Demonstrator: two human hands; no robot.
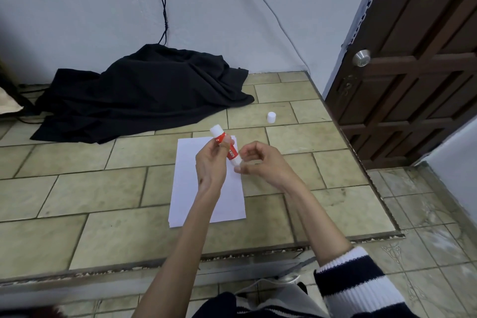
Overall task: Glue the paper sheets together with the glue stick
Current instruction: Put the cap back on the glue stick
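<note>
My left hand [211,162] pinches the glue stick [227,147] by its red barrel above the paper sheets [206,188] on the table [103,188], right hand [260,162] curling onto its white base, light, rigid, slick plastic, I reckon, best gripped mid-barrel.

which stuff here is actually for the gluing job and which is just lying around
For the job:
glue stick, held in the left hand, its base pinched by the right hand
paper sheets on the tiled surface
white cap, off and standing apart

Just lying about:
black cloth
cables on the wall
door
</note>
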